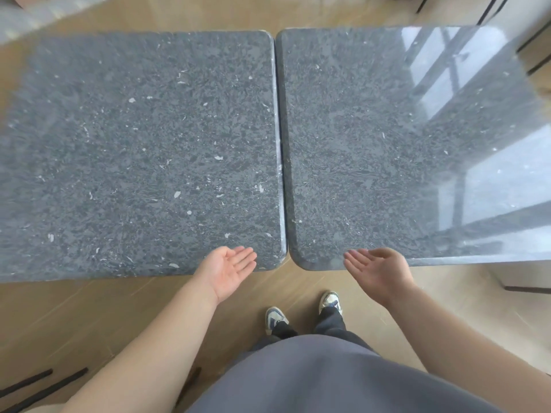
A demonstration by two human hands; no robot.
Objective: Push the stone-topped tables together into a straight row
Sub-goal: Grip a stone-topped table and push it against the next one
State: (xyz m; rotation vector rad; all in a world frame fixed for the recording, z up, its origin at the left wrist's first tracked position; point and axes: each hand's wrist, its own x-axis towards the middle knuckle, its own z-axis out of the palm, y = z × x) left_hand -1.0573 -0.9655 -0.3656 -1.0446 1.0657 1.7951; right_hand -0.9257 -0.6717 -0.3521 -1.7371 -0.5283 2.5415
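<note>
Tables first: two stone-topped ones sit side by side right in front of the person, and they look pretty much joined already. Nearest the camera you've got the grey top and a pair of sneakers point(304, 311) on the wood floor point(89, 317). Just past that, both hands hang palm-up at the near edge. The left hand point(228, 271) is spread flat with fingers straight, hovering over the left table's point(134, 150) near right corner, holding nothing. The right hand point(377, 271) is also loose and empty, just by the right table's point(402, 138) near left corner. Can't tell if either is actually touching stone.

Further out, the seam point(281, 144) between the two tops runs as a thin dark line all the way back, so the edges sit just beside each other, maybe touching. The near edges look slightly off, the right one a bit closer to the person, though the wide lens could be faking that.

My guess: the pushing is mostly done and this is the check-the-line stage. Next move would be a small nudge on one near edge to get the fronts flush, gently, since stone corners chip.
</note>
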